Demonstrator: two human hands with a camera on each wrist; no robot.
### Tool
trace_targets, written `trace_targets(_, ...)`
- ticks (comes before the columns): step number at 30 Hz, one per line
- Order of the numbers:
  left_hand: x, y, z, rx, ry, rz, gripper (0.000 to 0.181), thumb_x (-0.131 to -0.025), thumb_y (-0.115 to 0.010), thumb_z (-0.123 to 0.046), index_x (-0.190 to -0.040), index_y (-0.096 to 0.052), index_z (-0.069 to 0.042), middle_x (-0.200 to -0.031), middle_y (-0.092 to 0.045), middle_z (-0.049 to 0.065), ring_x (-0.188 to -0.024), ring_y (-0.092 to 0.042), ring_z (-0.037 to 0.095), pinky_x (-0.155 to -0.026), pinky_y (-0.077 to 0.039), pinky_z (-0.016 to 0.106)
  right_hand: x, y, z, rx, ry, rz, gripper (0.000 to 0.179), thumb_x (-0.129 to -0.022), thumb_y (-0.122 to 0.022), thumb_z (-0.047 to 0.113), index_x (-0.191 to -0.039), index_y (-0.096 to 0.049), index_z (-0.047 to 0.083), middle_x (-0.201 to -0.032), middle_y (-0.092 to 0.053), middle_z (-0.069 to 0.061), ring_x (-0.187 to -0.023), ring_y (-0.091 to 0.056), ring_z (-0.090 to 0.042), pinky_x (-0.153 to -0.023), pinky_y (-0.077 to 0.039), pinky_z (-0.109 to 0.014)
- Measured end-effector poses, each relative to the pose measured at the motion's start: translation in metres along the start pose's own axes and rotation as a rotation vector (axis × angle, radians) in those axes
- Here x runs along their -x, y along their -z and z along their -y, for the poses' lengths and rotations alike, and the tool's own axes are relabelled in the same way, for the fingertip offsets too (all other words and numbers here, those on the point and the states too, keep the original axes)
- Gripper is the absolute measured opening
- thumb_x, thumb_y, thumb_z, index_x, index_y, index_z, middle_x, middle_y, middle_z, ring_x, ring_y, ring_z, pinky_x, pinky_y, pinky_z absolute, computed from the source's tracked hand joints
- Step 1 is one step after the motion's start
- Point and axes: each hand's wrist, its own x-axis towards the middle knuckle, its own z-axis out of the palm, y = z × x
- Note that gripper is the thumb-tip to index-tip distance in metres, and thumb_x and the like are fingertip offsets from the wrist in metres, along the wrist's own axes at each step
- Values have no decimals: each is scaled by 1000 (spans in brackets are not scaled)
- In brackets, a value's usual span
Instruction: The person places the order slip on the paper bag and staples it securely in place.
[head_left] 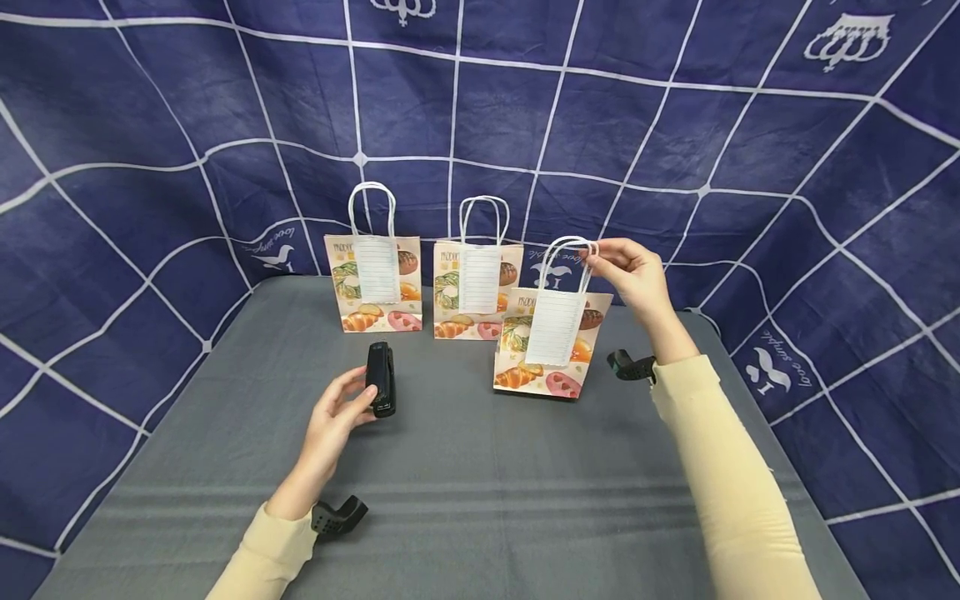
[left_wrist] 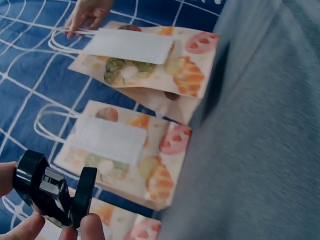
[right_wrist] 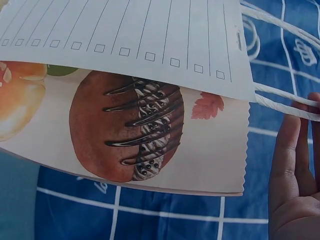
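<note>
My left hand [head_left: 333, 421] grips a black stapler [head_left: 381, 379] above the grey cloth; in the left wrist view the stapler [left_wrist: 55, 192] shows its jaws parted. My right hand [head_left: 633, 271] pinches the white twisted handles [head_left: 567, 242] of the right-hand paper bag [head_left: 517, 379]. That bag is printed with breads and pastries. A lined white sheet [head_left: 555, 329] with a row of small checkboxes hangs over its front. Close up in the right wrist view, a staple [right_wrist: 239, 41] shows near the sheet's top edge [right_wrist: 247, 75].
Two matching bags, a left one [head_left: 408, 321] and a middle one [head_left: 442, 329], stand along the back, each with a lined sheet on its front. Blue cloth with white lines [head_left: 300, 100] rises behind and at both sides of the grey surface [head_left: 450, 483].
</note>
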Motion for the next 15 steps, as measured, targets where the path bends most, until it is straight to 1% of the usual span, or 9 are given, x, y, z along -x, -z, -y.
trace_targets(2, -2, 4, 16, -37, 2, -12, 57, -91, -62, -37, -138, -43, -11, -122, -48, 15, -85, -63, 13, -73, -54, 29, -4, 5, 0, 19, -9, -14, 15, -84, -65, -7, -99, -66, -5, -86, -72, 0, -77, -67, -12, -69, -53, -22)
trace_targets(5, -7, 12, 45, -88, 0, -25, 65, -86, -61, -53, -139, -44, -19, -124, -49, 13, -88, -63, 15, -73, -54, 30, -10, 12, 0, 25, -24, -27, 15, -85, -65, -5, -99, -67, -3, -87, -72, 0, -77, -66, -13, -69, -53, -21)
trace_targets(7, -11, 16, 63, -98, -9, -42, 69, -81, -61, -60, -137, -46, -23, -123, -50, 13, -88, -63, 16, -71, -55, 31, -13, 16, -1, 32, -30, -38, 15, -85, -65, -5, -99, -67, -1, -87, -72, 0, -77, -66, -12, -69, -53, -20)
trace_targets(8, -11, 18, 68, -99, -11, -44, 70, -80, -61, -61, -137, -46, -23, -123, -50, 13, -88, -63, 17, -70, -55, 31, -15, 18, -1, 27, -31, -42, 15, -85, -65, -6, -99, -68, -1, -87, -72, 0, -77, -66, -12, -69, -53, -20)
trace_targets(10, -11, 19, 73, -102, -16, -51, 70, -81, -62, -60, -137, -46, -22, -123, -50, 16, -86, -63, 17, -70, -55, 31, -18, 22, -2, 12, -35, -53, 16, -85, -64, -7, -98, -68, -1, -86, -72, 0, -77, -66, -11, -69, -52, -19)
trace_targets(11, -10, 19, 72, -104, -15, -58, 69, -81, -62, -59, -137, -46, -21, -122, -50, 16, -85, -63, 16, -70, -55, 30, -19, 24, -3, 14, -38, -61, 16, -85, -64, -8, -98, -68, 0, -86, -72, 0, -76, -66, -10, -68, -52, -19)
trace_targets(12, -8, 18, 69, -108, -15, -61, 67, -83, -63, -56, -137, -46, -19, -121, -50, 17, -85, -63, 14, -70, -55, 29, -20, 25, -4, 17, -39, -69, 15, -85, -64, -8, -97, -68, 0, -86, -72, 1, -76, -66, -9, -68, -52, -19)
trace_targets(15, -2, 15, 55, -126, -5, -71, 63, -88, -62, -47, -137, -45, -13, -119, -50, 18, -84, -63, 11, -70, -54, 27, -23, 30, -8, 5, -54, -88, 15, -85, -63, -8, -95, -68, 2, -84, -72, 2, -77, -66, -9, -68, -52, -18)
